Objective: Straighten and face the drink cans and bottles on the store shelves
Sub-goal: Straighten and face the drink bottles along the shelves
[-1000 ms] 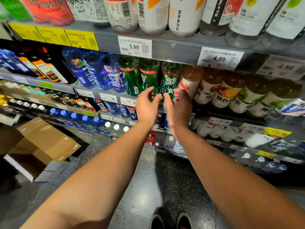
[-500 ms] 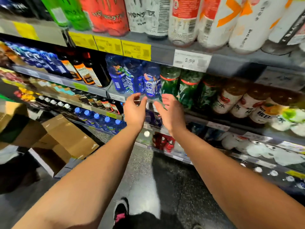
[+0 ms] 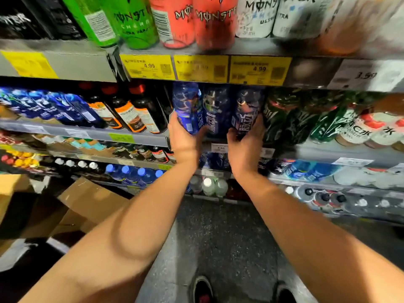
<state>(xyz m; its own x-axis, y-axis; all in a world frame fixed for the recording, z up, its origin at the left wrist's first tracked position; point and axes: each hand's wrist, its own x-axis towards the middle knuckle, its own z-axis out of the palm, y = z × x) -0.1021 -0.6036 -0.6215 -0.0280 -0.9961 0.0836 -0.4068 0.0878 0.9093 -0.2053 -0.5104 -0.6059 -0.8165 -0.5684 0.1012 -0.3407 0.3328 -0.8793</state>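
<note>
Three blue drink bottles stand side by side on the second shelf. My left hand point(image 3: 184, 136) grips the left blue bottle point(image 3: 187, 106) near its base. My right hand point(image 3: 244, 143) grips the right blue bottle point(image 3: 246, 110) low on its label. The middle blue bottle point(image 3: 215, 112) stands between them, untouched. Green bottles point(image 3: 282, 114) line up to the right, dark bottles with orange labels point(image 3: 131, 112) to the left. Monster cans point(image 3: 209, 20) fill the shelf above.
Yellow price tags point(image 3: 201, 67) run along the upper shelf edge. Lower shelves hold blue-capped bottles point(image 3: 133, 173) and white-capped ones point(image 3: 209, 184). Cardboard boxes point(image 3: 91, 204) lie on the floor at left. My shoes point(image 3: 202, 289) stand on the dark speckled floor.
Both hands moved left from the green bottles to the blue bottles and closed around two of them. The view shifted left and closer to the shelf.
</note>
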